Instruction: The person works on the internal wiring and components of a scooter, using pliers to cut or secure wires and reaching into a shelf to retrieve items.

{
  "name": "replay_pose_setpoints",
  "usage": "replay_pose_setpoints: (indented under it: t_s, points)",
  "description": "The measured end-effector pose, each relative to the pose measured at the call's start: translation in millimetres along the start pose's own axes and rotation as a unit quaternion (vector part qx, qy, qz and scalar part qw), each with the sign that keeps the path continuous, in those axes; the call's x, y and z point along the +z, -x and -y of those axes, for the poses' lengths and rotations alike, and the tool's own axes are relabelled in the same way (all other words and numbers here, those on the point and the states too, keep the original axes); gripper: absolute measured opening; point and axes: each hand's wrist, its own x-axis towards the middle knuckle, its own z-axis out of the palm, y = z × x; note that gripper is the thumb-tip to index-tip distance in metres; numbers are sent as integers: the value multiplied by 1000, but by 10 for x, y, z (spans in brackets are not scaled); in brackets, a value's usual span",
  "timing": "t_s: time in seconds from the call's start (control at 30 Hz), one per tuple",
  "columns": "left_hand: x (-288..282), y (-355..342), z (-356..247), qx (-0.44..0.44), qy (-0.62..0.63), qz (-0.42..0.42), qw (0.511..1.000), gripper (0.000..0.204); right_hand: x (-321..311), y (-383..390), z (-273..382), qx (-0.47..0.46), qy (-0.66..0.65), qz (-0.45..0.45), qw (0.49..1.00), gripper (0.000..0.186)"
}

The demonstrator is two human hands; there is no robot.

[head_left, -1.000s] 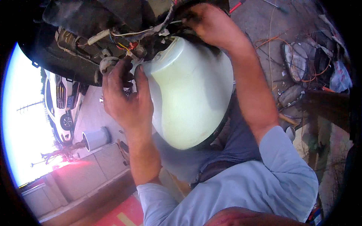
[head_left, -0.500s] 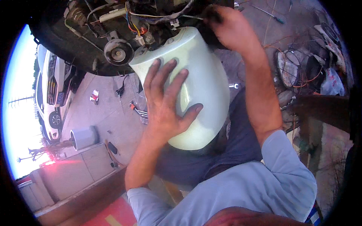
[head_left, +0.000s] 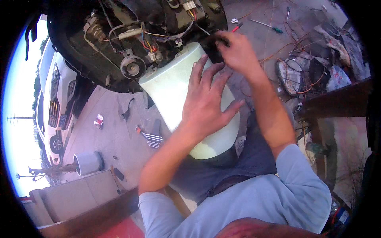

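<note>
A pale green, glossy curved body panel stands upright between my legs, its upper end against the dark underside of a vehicle part. Spread over the panel's right side is my left hand, fingers apart and nothing gripped. Above and to the right, my right hand is closed with fingers curled by the panel's upper right. A thin metal rod points toward its fingertips; whether they hold it is unclear. Beside the panel's upper left sit a round horn and coloured wires with a white connector.
A set of wrenches lies on the paving at left. A screwdriver and a red-tipped tool lie beyond my right hand. Scrap and loose wires are heaped at right. A white car and a planter stand left.
My left hand has slid right across the panel, fingers still spread. My right hand remains closed near the panel's upper right. The view has shifted, showing more of the vehicle's dark underside.
</note>
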Motion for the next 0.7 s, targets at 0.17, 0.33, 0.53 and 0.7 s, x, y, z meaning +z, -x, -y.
replay_pose_setpoints:
  t_s: [0.17, 0.33, 0.53, 0.7]
  points:
    - [-46, -41, 136, -40, -142, -126, 981, 62, -19, 63, 30, 86, -68, 80, 991, 32]
    - [-172, 46, 311, -75, -142, -110, 981, 68, 12, 4, 53, 68, -168, -68, 981, 29]
    - [-309, 263, 517, -89, -125, -134, 979, 69, -119, -114, 134, 94, -270, -54, 957, 30]
    - [-444, 475, 861, -95, -102, -144, 980, 61, -285, -180, 342, 118, -390, -46, 912, 29]
